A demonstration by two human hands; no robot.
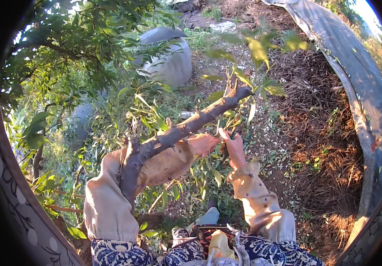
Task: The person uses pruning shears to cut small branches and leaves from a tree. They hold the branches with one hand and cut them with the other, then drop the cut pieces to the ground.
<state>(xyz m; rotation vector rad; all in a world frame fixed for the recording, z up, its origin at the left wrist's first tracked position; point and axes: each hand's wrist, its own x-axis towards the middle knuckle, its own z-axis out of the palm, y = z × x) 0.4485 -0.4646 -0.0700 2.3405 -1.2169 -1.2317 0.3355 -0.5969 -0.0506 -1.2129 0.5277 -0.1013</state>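
Note:
A thick, bare tree branch (191, 124) rises from the lower left and bends toward the upper right, crossing in front of my left sleeve. Beneath it, my left hand (204, 143) reaches through, its fingers closed on thin green shoots (218, 128). Close beside it, my right hand (235, 148) grips a small dark hand tool (225, 151), possibly pruning shears, mostly hidden by the fingers. Yellow-green leaves (258, 50) stand around the branch's cut end (247, 90). Both forearms wear beige, star-printed sleeve covers (255, 193).
A large pale rounded container (169, 61) stands on the ground ahead. At right, dry brown plant litter (324, 143) lies beside a long grey sheet (354, 66). Dense leafy boughs (88, 43) overhang the left. A mesh-like grey object (82, 121) sits among weeds.

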